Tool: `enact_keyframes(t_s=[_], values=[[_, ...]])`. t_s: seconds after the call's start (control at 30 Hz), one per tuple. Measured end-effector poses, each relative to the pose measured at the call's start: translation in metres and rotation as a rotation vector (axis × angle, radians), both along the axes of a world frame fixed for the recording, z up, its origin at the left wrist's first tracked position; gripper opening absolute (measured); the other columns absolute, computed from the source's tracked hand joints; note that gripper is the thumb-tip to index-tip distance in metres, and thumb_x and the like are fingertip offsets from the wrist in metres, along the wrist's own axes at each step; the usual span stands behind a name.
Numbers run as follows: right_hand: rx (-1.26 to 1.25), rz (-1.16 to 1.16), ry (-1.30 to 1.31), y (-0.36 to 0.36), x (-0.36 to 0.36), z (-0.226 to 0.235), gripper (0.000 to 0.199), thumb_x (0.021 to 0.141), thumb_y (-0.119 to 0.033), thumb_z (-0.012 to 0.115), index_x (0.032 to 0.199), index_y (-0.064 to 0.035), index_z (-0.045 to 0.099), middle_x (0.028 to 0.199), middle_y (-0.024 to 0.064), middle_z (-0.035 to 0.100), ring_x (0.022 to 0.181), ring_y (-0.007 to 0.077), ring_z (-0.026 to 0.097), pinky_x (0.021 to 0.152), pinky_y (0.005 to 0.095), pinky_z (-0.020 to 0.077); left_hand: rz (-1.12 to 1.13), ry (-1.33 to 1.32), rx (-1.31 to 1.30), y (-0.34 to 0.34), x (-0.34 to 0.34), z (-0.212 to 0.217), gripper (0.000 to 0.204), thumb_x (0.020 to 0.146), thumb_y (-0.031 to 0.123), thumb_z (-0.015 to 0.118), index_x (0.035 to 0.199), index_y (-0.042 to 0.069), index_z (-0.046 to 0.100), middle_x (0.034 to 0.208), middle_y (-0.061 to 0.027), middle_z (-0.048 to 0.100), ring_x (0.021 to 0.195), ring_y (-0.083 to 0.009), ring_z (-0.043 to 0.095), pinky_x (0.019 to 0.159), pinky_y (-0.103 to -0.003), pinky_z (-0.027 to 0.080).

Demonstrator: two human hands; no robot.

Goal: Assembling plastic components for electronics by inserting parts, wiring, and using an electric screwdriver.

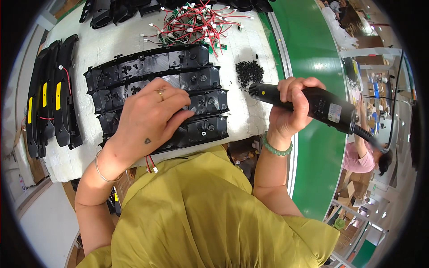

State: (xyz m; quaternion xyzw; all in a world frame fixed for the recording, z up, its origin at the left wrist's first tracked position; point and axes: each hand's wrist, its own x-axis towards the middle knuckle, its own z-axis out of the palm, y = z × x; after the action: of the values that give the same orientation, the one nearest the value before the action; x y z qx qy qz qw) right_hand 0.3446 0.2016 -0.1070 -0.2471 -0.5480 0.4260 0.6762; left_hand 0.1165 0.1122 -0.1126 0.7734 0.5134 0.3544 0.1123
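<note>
My right hand point(292, 105) is wrapped round a black electric screwdriver point(321, 105) with a cord at its back end. The tool's front end points left, just below a heap of small black screws point(249, 73) on the white padded surface. My left hand point(152, 114) is over a row of long curved black plastic housings point(147, 66), its fingers curled and pinched together. What those fingers hold, if anything, is hidden. Several housings lie side by side under and around this hand, partly covered by it. Red wires with a white plug point(155, 169) hang from the nearest edge.
A tangle of red wires point(196, 24) with white plugs and green boards lies at the back. Finished-looking black strips with yellow labels point(58, 96) stand at the left. More black parts point(118, 11) are at the far edge. Right of the padding point(243, 120) runs a green surface point(313, 178).
</note>
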Motion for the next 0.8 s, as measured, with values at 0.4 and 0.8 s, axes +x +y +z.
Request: enact_keyframes(t_s=[0.4, 0.8], values=[[0.102, 0.142, 0.146, -0.01, 0.016, 0.023, 0.028, 0.076, -0.008, 0.056, 0.102, -0.0084, 0.047, 0.063, -0.0002, 0.042, 0.049, 0.0111, 0.039, 0.055, 0.0281, 0.0345, -0.178, -0.076, -0.158, 0.067, 0.041, -0.017, 0.025, 0.073, 0.021, 0.072, 0.093, 0.007, 0.067, 0.079, -0.007, 0.065, 0.085, -0.0258, 0.059, 0.07, -0.038, 0.049], [0.214, 0.176, 0.181, -0.011, 0.038, 0.04, 0.031, 0.077, -0.009, 0.054, 0.107, -0.0083, 0.048, 0.06, -0.0036, 0.042, 0.05, 0.0081, 0.039, 0.058, 0.0263, 0.0335, -0.279, -0.219, -0.031, 0.102, 0.075, -0.032, 0.013, 0.072, 0.016, 0.072, 0.083, 0.01, 0.071, 0.077, -0.0051, 0.066, 0.087, -0.0221, 0.06, 0.068, -0.036, 0.05]])
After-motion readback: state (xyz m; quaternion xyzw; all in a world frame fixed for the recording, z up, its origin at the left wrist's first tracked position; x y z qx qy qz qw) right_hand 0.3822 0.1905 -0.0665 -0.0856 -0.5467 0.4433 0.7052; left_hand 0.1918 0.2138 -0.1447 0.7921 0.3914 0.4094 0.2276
